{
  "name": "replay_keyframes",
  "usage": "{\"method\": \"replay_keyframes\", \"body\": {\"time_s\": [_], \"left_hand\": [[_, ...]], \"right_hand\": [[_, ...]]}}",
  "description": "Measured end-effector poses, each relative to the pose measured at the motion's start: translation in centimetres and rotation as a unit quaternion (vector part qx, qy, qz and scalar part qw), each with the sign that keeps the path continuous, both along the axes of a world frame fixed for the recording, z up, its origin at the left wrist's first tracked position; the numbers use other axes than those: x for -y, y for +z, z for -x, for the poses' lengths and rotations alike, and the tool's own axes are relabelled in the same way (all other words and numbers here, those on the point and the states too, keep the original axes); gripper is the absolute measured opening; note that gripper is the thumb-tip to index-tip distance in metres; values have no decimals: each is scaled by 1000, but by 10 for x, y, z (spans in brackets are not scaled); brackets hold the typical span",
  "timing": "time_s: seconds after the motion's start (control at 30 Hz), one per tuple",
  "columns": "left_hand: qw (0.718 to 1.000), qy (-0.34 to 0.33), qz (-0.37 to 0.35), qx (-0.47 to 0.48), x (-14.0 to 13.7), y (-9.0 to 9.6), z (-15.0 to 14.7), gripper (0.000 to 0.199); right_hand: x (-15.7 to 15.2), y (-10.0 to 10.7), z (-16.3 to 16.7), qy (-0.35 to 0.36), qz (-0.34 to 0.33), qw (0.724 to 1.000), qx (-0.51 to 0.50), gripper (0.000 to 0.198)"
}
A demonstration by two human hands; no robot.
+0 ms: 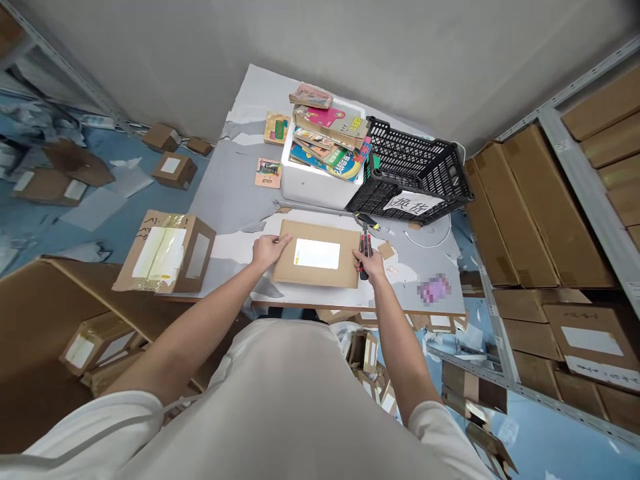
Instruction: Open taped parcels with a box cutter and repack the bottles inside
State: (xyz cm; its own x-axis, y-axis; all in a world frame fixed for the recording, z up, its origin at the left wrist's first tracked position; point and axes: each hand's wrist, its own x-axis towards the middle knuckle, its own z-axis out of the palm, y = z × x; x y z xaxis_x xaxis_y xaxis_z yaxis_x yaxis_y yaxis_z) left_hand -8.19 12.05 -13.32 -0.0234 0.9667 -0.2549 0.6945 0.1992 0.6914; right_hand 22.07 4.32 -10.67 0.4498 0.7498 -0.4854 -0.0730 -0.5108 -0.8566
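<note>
A flat brown cardboard box (pixel 316 276) with a white label on top lies near the front of the table. My left hand (pixel 270 250) grips the box's left side, with the thumb over its top edge. At the right side, my right hand (pixel 371 264) is closed around a red and black utility knife (pixel 365 248), its tip pointing away from me. The thumb of that hand reaches the box's right edge. Just beyond the knife lies a second cutter (pixel 367 221), black and yellow.
Behind the box stand a white foam bin (pixel 315 192) heaped with books and a black plastic crate (pixel 415 177) with a paper sign. A taped carton (pixel 165 253) sits at the table's left edge. Shelves of cartons (pixel 530 207) line the right; boxes and paper litter the blue floor.
</note>
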Motion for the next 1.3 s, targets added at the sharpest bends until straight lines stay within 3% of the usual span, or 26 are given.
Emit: {"method": "replay_keyframes", "body": {"time_s": [0.2, 0.37, 0.47, 0.53, 0.63, 0.8, 0.97, 1.1, 1.3], "left_hand": [[990, -20, 20, 138, -3, -17, 3, 62], [963, -82, 45, 254, 39, -39, 34, 93], [961, -150, 57, 227, 67, -56, 54, 99], [967, -158, 60, 193, 78, -64, 58, 94], [971, -134, 61, 186, 84, -67, 49, 71], [979, -99, 54, 172, 77, -47, 35, 53], [995, -64, -23, 77, 59, -1, 36, 51], [997, -54, -63, 6, 36, 27, 25, 54], [996, -60, -55, -25, 9, 36, 5, 56]], "right_hand": [[12, -5, -3, 20, 0, 998, -52, 51], [61, -18, 2, -18, -68, 997, -42, 59], [94, -34, 12, -52, -82, 995, -17, 61], [106, -45, 21, -60, -67, 996, -22, 62], [108, -53, 35, -72, -57, 995, -28, 53], [91, -41, 44, -87, -60, 994, -4, 48], [68, -4, 30, -53, -90, 993, 62, 44], [39, 18, 12, -21, -71, 990, 116, 41], [-9, 23, -6, 22, 5, 972, 234, 38]]}}
